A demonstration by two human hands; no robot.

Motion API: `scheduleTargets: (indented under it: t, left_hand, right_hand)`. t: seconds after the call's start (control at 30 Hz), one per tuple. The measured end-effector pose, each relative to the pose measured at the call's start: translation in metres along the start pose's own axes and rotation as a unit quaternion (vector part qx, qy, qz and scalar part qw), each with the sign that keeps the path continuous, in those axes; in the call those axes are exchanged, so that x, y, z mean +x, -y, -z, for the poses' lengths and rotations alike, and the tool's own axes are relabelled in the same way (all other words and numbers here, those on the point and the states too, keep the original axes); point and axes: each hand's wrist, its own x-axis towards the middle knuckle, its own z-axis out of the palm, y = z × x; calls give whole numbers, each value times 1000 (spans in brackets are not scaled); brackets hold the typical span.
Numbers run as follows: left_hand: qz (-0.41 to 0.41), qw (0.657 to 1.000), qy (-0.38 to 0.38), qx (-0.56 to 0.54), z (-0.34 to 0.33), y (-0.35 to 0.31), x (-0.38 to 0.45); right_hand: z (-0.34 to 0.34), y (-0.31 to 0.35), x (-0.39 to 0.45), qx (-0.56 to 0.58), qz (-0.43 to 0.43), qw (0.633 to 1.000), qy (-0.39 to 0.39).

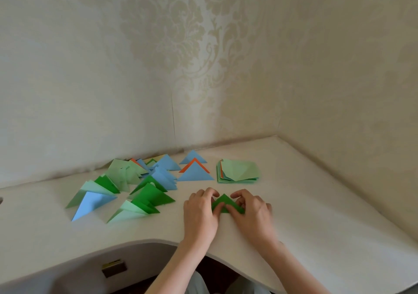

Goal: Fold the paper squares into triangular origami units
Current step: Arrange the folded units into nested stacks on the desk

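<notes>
Smooth white table [305, 203], left hand [200, 212] and right hand [251, 212] pinching creased dark-green paper triangle [224, 202] — flat, sharp-peaked

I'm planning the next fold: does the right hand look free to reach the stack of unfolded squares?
Probably yes, once it lets go. The right hand is pinching the dark green triangle with the left hand. The stack of squares lies just beyond it, with only bare table between.

White table [316, 203], curved front edge, set in a wall corner. On it: scattered folded triangles [144, 189] in greens and blues, left; blue-and-orange triangles [195, 172], centre; stack of paper squares [238, 171], right; dark green triangle [224, 201], near front.
</notes>
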Motion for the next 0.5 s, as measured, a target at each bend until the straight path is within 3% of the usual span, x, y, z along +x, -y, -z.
scheduleTargets:
  t: [0.23, 0.5]
  left_hand:
    - [33, 996, 31, -80, 9, 14, 2]
    - [26, 997, 13, -68, 17, 16, 0]
  right_hand:
    - [2, -8, 9, 70, -43, 996, 43]
    - [4, -16, 9, 122, -32, 991, 52]
